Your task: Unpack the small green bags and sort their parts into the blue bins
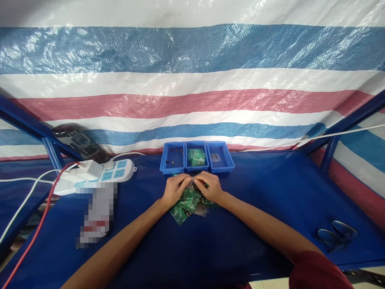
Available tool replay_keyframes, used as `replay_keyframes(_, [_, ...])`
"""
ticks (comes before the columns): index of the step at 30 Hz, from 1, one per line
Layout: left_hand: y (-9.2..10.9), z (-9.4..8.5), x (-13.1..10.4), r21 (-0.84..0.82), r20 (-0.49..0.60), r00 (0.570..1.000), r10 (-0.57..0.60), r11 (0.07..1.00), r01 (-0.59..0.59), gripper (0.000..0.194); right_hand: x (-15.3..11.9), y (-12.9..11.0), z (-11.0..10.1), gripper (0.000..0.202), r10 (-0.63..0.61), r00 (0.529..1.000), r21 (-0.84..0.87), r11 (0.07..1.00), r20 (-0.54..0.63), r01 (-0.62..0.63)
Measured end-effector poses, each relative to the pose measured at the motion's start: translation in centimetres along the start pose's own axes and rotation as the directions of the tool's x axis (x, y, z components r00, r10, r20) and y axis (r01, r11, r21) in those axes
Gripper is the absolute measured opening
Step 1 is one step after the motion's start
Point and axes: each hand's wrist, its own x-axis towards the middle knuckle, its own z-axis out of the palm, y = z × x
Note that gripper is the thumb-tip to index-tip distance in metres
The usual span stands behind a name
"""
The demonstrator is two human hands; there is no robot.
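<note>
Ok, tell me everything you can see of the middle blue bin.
The middle blue bin is small, open-topped and roughly rectangular, with raised walls that look like plastic. It sits upright on the dark blue table, between two similar bins, the left and the right. Green-and-clear packets lie inside. Both hands are just in front; I can't tell whether they touch it.

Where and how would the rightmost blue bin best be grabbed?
I'd pinch the outer right wall of the rightmost blue bin at its rim, coming from the right and above. That wall stands free, while the left one sits close against the middle blue bin. The open top should let fingers hook inside, away from the small clear packet.
</note>
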Motion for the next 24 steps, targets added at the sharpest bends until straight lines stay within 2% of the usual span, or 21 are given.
replay_keyframes(8, [-0.03, 0.04, 0.03, -0.003, 0.055, 0.994, 0.093, 0.996, -0.093, 0.035, 0.03, 0.11, 0.18, 0.022, -0.011, 0.999, -0.011, 1.000, 0.050, 0.012])
replay_keyframes(12, [-0.13, -0.04, -0.06, 0.003, 0.094, 0.993, 0.070, 0.998, -0.070, 0.041, 0.05, 0.01, 0.14, 0.021, -0.014, 0.999, -0.002, 1.000, 0.049, 0.014])
replay_keyframes(18, [0.14, -0.07, -0.13, -0.017, 0.061, 0.998, 0.032, 0.999, -0.031, 0.028, 0.14, 0.03, -0.23, 0.021, 0.041, 0.999, 0.008, 0.999, 0.003, -0.041])
replay_keyframes(24, [0.01, 0.06, -0.13, 0.007, 0.070, 0.997, 0.031, 0.999, -0.031, 0.026, -0.03, 0.26, -0.16, 0.020, 0.053, 0.999, 0.044, 0.998, 0.008, -0.053])
